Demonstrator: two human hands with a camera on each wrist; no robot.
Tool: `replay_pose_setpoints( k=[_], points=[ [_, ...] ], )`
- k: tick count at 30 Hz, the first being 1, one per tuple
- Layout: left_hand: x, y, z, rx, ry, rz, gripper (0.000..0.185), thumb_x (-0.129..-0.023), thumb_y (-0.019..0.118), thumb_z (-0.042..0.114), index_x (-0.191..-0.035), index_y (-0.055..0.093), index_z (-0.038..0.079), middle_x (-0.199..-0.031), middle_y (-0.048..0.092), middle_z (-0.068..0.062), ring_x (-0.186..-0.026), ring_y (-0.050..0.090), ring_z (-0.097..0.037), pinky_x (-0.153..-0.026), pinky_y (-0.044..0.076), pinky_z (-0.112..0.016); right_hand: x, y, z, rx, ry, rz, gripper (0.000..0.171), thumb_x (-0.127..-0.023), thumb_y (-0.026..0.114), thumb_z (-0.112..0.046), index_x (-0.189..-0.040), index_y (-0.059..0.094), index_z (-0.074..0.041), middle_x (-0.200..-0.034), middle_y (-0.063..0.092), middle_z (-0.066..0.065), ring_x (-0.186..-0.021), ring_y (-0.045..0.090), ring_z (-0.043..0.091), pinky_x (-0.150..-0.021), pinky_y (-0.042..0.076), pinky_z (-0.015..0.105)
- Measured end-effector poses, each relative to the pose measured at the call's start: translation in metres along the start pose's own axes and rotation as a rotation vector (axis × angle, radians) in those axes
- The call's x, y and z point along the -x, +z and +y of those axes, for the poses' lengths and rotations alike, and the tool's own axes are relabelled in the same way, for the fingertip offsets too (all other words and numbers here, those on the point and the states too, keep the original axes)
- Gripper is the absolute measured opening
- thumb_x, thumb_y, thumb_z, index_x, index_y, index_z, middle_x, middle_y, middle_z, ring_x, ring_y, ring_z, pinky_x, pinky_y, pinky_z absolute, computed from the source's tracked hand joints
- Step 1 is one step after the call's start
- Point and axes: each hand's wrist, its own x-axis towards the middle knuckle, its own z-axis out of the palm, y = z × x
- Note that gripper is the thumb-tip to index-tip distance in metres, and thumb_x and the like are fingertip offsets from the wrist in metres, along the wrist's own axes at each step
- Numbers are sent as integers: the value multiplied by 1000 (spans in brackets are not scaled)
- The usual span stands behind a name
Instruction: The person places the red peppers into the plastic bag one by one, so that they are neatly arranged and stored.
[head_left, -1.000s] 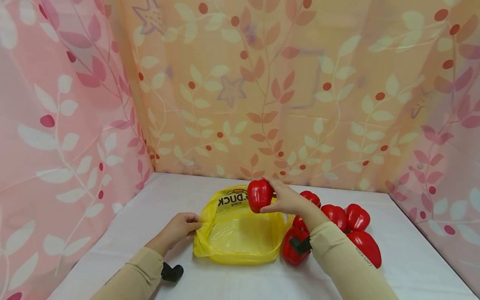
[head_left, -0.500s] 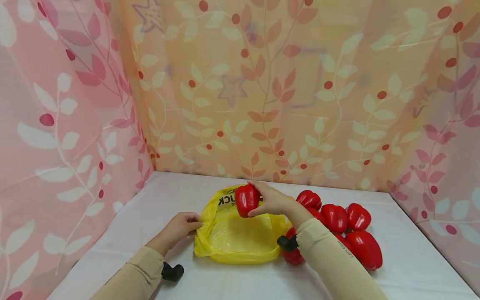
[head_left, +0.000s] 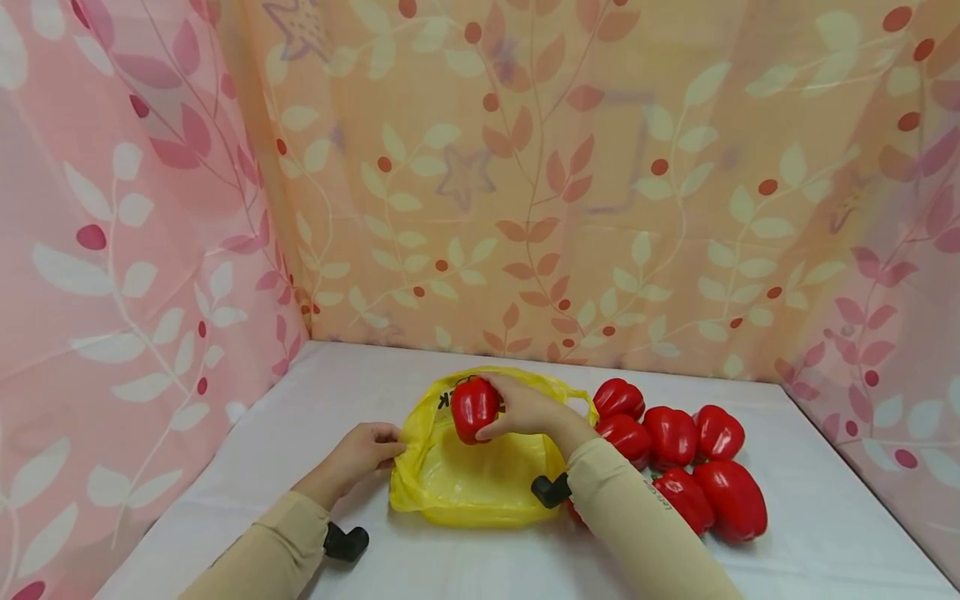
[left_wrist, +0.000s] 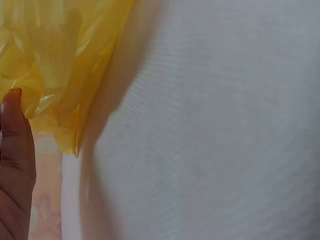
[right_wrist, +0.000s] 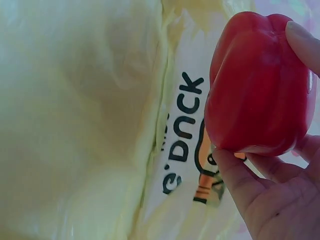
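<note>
A yellow plastic bag (head_left: 480,517) with black lettering lies on the white table, its mouth spread wide. My left hand (head_left: 360,458) pinches the bag's left edge between thumb and fingers; the left wrist view shows the thumb against the crinkled plastic (left_wrist: 55,65). Over the bag's opening, my right hand (head_left: 528,410) holds a glossy red bell pepper (head_left: 473,410) by its sides. In the right wrist view that pepper (right_wrist: 260,85) is gripped between thumb and fingertips, with the printed inside of the bag behind it.
Several more red bell peppers (head_left: 670,437) lie grouped on the table to the right of the bag, one partly hidden behind my right sleeve (head_left: 637,517). Leaf-patterned curtains (head_left: 540,208) stand behind and on both sides of the white tabletop (head_left: 825,500).
My right hand has carried the bell pepper left and slightly lower, from the bag's right part to farther over its opening. The left hand stays at the bag's edge.
</note>
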Motion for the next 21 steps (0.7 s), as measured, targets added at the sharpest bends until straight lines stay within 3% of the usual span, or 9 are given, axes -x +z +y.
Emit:
replay_pose_setpoints(
  k=[10,21],
  points=[
    [2,1,2,-3,-22,-15,8,-86,61,9,-91,65,3,-82,60,-5,-69,52,-19,-62,47,-30,-17,15,1,-48,55,-19,92,-67,78,-42,-141,29,-19,-132,43,0,-117,41,21,-94,40,41],
    [3,1,8,-9,-22,-10,8,-87,60,7,-92,65,4,-83,61,-4,-71,53,-18,-67,50,-31,-29,33,6,-74,86,-28,95,-65,80,-41,-142,28,-20,-134,42,3,-119,40,25,-96,38,44]
  ],
)
